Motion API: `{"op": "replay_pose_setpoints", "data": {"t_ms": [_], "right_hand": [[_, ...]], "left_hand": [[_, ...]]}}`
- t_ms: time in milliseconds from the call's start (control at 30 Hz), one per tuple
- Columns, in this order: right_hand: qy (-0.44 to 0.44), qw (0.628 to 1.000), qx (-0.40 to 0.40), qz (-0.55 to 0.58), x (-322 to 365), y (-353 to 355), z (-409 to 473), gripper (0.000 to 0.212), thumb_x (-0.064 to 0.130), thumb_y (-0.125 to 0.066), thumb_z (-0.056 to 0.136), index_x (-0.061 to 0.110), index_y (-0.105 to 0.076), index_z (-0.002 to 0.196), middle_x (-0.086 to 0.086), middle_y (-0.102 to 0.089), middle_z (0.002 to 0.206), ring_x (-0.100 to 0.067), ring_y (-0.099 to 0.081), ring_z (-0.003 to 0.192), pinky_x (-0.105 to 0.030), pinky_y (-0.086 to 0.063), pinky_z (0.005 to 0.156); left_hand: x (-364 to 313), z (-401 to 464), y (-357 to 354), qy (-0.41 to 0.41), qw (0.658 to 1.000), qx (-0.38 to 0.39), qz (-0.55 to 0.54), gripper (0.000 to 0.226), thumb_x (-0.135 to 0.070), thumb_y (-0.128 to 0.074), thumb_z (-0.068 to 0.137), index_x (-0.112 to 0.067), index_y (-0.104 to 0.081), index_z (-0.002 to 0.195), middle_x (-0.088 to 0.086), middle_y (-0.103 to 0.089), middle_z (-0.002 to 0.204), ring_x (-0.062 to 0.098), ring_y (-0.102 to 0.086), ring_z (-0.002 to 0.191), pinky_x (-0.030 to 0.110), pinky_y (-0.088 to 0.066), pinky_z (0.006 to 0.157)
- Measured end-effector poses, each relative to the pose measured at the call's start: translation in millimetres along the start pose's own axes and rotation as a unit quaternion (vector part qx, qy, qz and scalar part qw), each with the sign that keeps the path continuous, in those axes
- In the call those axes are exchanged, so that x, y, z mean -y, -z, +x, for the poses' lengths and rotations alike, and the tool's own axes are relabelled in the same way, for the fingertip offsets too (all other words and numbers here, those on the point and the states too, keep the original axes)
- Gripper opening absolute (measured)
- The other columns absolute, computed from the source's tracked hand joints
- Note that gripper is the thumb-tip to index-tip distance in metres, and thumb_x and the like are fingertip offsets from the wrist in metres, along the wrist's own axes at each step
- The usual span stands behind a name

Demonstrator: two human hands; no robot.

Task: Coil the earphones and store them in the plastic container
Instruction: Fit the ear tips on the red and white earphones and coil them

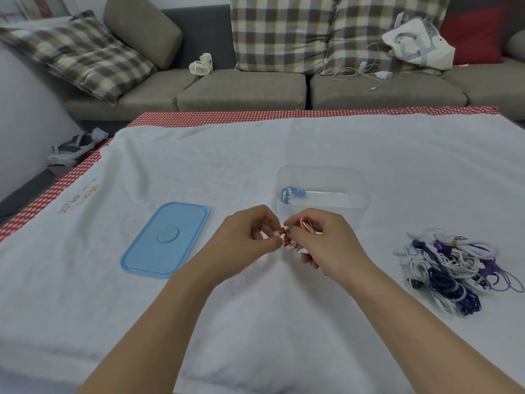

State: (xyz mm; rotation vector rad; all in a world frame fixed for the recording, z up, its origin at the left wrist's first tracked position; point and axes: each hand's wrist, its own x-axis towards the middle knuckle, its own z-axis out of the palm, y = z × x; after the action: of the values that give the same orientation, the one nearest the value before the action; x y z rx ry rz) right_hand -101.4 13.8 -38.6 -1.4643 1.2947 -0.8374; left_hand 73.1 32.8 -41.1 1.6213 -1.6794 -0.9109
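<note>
Both hands meet over the middle of the worktop. Right hand grips a small bundle of red-and-white earphones, fingers curled round it. Left hand pinches the red earbud end. Clear plastic container sits just behind, blue earphones inside (lid off). Blue lid lies left. Tangled earphone pile lies right.

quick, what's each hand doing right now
Left hand: fingers pinch the red earphones at the buds.
Right hand: fingers curled round the same earphones' coiled cord.
</note>
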Motion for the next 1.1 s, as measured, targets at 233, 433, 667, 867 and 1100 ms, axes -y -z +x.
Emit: {"op": "replay_pose_setpoints", "data": {"t_ms": [233, 433, 667, 867, 1100], "right_hand": [[0.015, 1.000, -0.010, -0.002, -1.8, 0.9, 1.2, 0.011, 0.012, -0.066, 0.088, 0.018, -0.074, 0.085, 0.000, -0.072, 0.071, -0.004, -0.057, 0.045, -0.013, -0.038, 0.040], [0.001, 1.000, 0.007, 0.012, 0.9, 3.1, 0.4, 0.005, 0.016, -0.069, 0.088, 0.016, -0.072, 0.084, -0.001, -0.073, 0.067, -0.008, -0.057, 0.045, -0.015, -0.035, 0.038], [-0.013, 0.999, 0.030, 0.035, 0.1, 5.9, 2.8, 0.009, 0.021, -0.071, 0.088, 0.011, -0.070, 0.087, -0.006, -0.076, 0.076, -0.018, -0.058, 0.050, -0.028, -0.042, 0.050], [-0.011, 0.994, 0.054, 0.096, 0.8, 7.5, 3.6, 0.006, 0.015, -0.070, 0.091, 0.010, -0.072, 0.088, -0.017, -0.074, 0.082, -0.017, -0.054, 0.050, -0.026, -0.042, 0.047], [-0.020, 0.988, 0.061, 0.139, 1.8, 6.5, 3.3, 0.009, 0.013, -0.067, 0.091, 0.007, -0.073, 0.091, -0.016, -0.068, 0.073, -0.017, -0.051, 0.050, -0.026, -0.040, 0.046]], "left_hand": [[-2.1, -0.4, -0.1, -0.019, 1.000, -0.008, -0.010, 0.015, -0.015, -0.075, 0.086, -0.027, -0.066, 0.090, -0.008, -0.074, 0.086, 0.009, -0.051, 0.063, 0.014, -0.038, 0.048], [-1.5, -0.3, 1.7, -0.031, 0.999, -0.003, -0.020, 0.007, -0.024, -0.073, 0.091, -0.028, -0.068, 0.090, -0.007, -0.077, 0.086, 0.013, -0.056, 0.069, 0.030, -0.046, 0.065], [-5.3, -3.0, 6.0, -0.007, 0.997, 0.006, -0.070, 0.002, -0.022, -0.072, 0.093, -0.021, -0.071, 0.093, -0.004, -0.076, 0.093, 0.013, -0.064, 0.073, 0.054, -0.056, 0.074], [-7.9, -4.0, 9.1, 0.018, 0.988, 0.020, -0.153, 0.006, -0.014, -0.071, 0.093, -0.012, -0.071, 0.099, 0.000, -0.077, 0.098, 0.013, -0.069, 0.079, 0.024, -0.055, 0.072], [-7.4, -0.1, 9.5, 0.063, 0.956, 0.042, -0.283, 0.004, -0.001, -0.067, 0.092, -0.001, -0.068, 0.096, 0.023, -0.073, 0.100, 0.026, -0.070, 0.091, 0.043, -0.053, 0.098]]}}
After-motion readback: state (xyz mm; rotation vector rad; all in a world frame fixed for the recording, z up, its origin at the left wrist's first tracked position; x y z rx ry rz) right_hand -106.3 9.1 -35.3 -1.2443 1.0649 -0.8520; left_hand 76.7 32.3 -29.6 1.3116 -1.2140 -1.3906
